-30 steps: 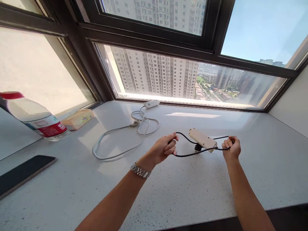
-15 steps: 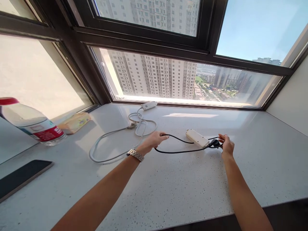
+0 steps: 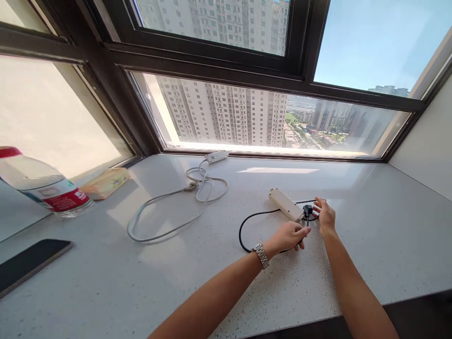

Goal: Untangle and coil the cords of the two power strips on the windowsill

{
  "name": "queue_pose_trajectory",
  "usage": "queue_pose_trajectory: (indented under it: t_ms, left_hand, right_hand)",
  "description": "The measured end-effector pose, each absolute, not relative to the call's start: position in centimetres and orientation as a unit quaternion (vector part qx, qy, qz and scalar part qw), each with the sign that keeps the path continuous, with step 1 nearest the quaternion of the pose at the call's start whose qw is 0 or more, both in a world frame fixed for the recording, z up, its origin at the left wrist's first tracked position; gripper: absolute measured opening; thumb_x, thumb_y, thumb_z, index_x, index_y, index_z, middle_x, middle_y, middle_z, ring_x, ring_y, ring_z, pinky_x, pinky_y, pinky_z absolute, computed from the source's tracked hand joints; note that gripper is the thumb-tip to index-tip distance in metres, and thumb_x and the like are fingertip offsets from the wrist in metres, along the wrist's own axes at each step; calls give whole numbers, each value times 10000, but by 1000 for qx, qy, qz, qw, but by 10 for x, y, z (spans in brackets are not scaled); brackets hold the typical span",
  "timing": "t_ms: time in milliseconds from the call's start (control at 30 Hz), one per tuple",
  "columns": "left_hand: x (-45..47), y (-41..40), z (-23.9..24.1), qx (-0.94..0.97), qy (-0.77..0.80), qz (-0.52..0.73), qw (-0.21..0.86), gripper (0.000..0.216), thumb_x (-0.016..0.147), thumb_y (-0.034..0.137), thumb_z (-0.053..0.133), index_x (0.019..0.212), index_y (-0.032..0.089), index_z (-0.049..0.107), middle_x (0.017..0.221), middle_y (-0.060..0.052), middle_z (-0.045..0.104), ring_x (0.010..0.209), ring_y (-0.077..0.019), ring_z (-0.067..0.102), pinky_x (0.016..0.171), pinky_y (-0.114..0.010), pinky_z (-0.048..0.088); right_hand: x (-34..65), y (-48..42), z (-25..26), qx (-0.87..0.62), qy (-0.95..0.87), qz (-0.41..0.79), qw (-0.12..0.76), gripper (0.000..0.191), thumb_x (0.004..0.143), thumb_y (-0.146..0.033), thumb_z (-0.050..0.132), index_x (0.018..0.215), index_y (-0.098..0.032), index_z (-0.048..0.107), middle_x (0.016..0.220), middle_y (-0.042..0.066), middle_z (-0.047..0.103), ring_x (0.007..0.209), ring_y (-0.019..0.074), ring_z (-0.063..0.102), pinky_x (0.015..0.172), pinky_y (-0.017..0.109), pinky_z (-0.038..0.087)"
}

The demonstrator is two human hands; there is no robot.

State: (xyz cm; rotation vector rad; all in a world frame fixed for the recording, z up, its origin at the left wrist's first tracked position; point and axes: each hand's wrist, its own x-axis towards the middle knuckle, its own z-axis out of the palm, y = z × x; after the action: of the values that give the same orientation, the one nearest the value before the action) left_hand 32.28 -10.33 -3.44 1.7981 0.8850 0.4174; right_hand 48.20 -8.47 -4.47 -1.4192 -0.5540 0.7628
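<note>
A white power strip (image 3: 286, 203) lies tilted on the speckled counter, its black power cord (image 3: 240, 230) curving out to the left and looping round its right end. My left hand (image 3: 286, 236), wearing a metal-band watch on the wrist, pinches that cord just below the black plug (image 3: 308, 210). The plug points upward beside the strip's right end. My right hand (image 3: 325, 214) is right of the plug, with curled fingers closed on the cord's loop; part of that grip is hidden.
Farther left lies a second white power strip (image 3: 216, 157) with a loosely coiled grey-white cord (image 3: 165, 234). A water bottle (image 3: 49, 186), a tissue pack (image 3: 106, 182) and a dark phone (image 3: 33, 261) are along the left side. Behind runs a dark window frame (image 3: 247, 153).
My left hand has let the cord's left bend go and moved right to the cord by the plug. The plug has turned upright. My right hand has shifted slightly left.
</note>
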Motion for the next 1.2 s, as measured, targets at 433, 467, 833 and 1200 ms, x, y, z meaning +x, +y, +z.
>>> queue_pose_trajectory:
  t_ms: [433,467,833,1200]
  left_hand:
    - [270,-98,8,437,272,496,699,414,731,529,590,660,205,341,454,117,184,409,-46,163,400,-174,163]
    - [262,-97,6,429,281,516,686,428,735,539,592,660,205,335,454,116,191,407,-47,179,397,-173,175]
    - [217,-90,-51,546,425,452,562,518,749,553,513,1015,112,569,454,49,514,355,-76,326,396,-213,245]
    - [224,-86,-55,655,466,382,456,341,782,428,409,828,142,591,415,12,557,403,-128,412,494,-245,317]
  right_hand:
    - [555,-71,-68,-628,-79,191,750,640,884,-542,162,1170,-138,568,1256,158,574,1117,255,571,713,331,540]
    - [563,-74,-67,-634,-60,162,754,678,891,-536,105,1225,-128,531,1304,170,533,1170,269,533,745,354,532]
    - [574,-60,-90,-767,-119,39,629,563,880,-553,204,1073,-149,545,985,183,617,904,328,620,648,421,519]
    - [563,-96,-50,-683,-205,-196,673,230,857,-389,353,951,-226,486,964,111,534,923,269,560,767,416,471]
